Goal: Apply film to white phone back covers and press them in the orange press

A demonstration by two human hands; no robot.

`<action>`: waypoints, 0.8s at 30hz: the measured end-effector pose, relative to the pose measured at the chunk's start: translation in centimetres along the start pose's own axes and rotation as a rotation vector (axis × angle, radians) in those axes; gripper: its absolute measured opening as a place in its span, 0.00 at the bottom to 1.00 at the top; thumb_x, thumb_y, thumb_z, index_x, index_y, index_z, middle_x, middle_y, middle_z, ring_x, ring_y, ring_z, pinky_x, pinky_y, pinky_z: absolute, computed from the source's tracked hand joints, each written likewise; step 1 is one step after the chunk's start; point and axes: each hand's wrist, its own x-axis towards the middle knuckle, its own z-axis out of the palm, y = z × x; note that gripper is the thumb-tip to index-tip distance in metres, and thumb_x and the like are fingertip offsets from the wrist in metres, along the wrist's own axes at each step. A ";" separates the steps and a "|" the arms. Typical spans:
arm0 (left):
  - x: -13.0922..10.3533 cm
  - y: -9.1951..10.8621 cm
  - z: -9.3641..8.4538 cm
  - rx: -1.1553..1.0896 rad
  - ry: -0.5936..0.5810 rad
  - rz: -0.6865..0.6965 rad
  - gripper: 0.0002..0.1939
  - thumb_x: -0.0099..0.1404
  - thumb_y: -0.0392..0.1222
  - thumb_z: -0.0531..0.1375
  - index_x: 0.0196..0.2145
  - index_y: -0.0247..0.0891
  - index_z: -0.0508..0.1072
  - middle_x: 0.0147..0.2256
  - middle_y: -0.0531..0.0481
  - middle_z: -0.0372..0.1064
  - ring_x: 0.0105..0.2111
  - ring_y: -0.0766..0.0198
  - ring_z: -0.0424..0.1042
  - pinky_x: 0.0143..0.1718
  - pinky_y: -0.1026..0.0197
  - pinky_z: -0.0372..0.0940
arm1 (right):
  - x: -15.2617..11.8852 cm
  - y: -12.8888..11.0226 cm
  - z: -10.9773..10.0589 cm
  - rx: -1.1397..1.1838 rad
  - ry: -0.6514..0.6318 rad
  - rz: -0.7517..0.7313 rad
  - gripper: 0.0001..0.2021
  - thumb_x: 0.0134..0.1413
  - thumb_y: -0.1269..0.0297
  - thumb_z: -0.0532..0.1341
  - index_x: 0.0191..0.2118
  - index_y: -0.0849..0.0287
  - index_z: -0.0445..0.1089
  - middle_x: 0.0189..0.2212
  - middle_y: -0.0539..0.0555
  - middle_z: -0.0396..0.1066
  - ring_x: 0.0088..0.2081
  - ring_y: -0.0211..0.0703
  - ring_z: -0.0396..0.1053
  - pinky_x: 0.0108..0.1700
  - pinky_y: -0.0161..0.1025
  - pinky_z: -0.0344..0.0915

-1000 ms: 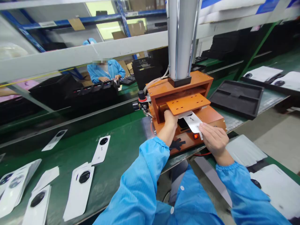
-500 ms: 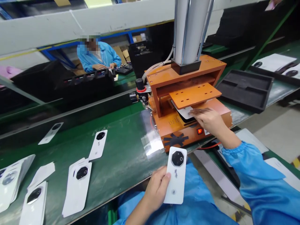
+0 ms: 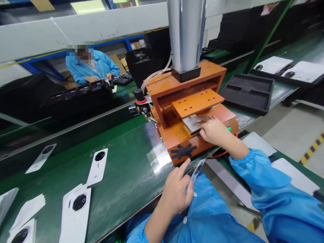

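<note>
From here I see my left hand (image 3: 177, 189) pinching a thin, glossy flat panel (image 3: 197, 171) edge-on by the bench's metal rim. My right hand (image 3: 211, 130) presses its fingers on a smooth white rounded-corner panel (image 3: 191, 123) under the flat orange metal plate (image 3: 197, 102); whether it grips, I cannot tell.
</note>
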 end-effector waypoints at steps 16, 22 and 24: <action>1.6 -1.1 1.9 0.282 0.090 -0.005 0.14 0.69 0.35 0.51 0.26 0.38 0.69 0.69 0.37 0.55 0.26 0.61 0.74 0.29 0.52 0.69 | -15.3 4.8 5.0 -0.135 0.394 0.494 0.25 0.62 0.75 0.52 0.61 0.53 0.71 0.46 0.61 0.70 0.45 0.52 0.67 0.49 0.52 0.70; 0.5 1.3 1.3 -0.202 0.184 0.019 0.14 0.71 0.36 0.49 0.41 0.38 0.75 0.60 0.38 0.68 0.55 0.51 0.72 0.53 0.50 0.71 | -16.8 -3.5 2.2 0.495 0.376 0.494 0.23 0.61 0.66 0.61 0.62 0.52 0.65 0.45 0.58 0.73 0.38 0.48 0.73 0.40 0.45 0.75; 0.2 2.7 2.5 -0.321 0.154 0.010 0.15 0.71 0.37 0.48 0.43 0.39 0.75 0.54 0.37 0.72 0.53 0.52 0.73 0.51 0.50 0.72 | -18.2 -8.4 2.1 0.772 0.209 0.383 0.22 0.60 0.67 0.61 0.60 0.50 0.65 0.42 0.55 0.76 0.34 0.47 0.76 0.33 0.41 0.76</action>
